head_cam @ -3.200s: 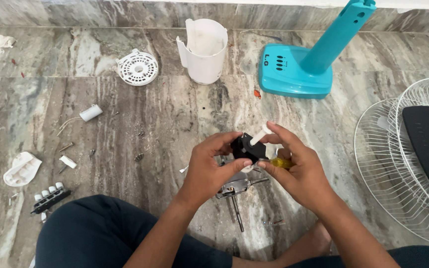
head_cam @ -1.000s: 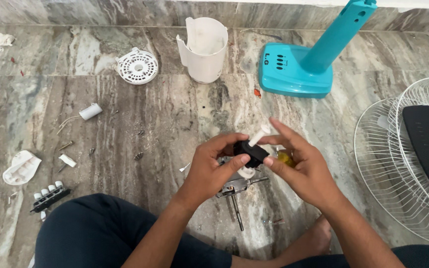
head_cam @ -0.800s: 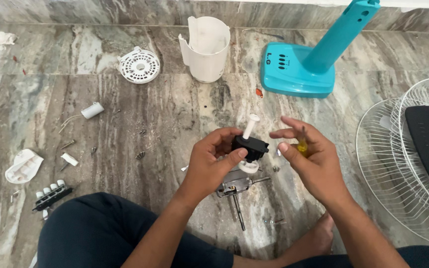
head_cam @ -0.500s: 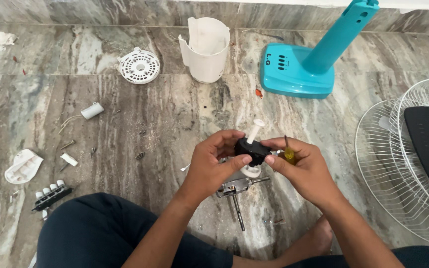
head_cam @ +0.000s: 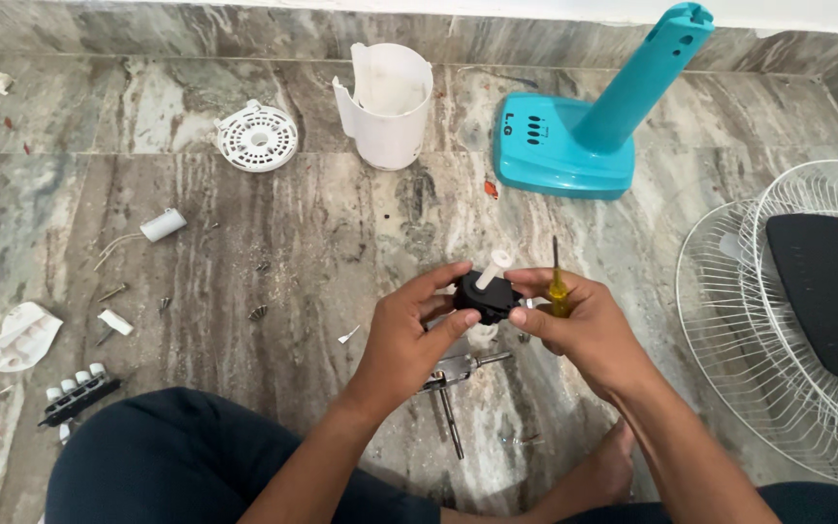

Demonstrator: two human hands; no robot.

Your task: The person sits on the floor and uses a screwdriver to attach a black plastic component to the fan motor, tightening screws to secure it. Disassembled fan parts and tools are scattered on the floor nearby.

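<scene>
The black part (head_cam: 484, 295) sits mid-frame in the head view, held above the marble floor (head_cam: 293, 223) between both hands, with a white shaft (head_cam: 493, 269) rising from it toward 1 o'clock; that shaft marks its long axis. The left hand (head_cam: 409, 335) lies at its 8 o'clock, fingers curled close, thumb and forefinger pinching the part's left side. The right hand (head_cam: 584, 325) lies at its 3 o'clock, fingertips touching the part's right edge while the closed fingers also grip a yellow-handled screwdriver (head_cam: 557, 281), blade pointing to 12 o'clock. Both hands are about equally near. Just below the hands a metal motor piece (head_cam: 453, 374) lies on the floor; the teal stand (head_cam: 584, 136) is well off at 1 o'clock.
</scene>
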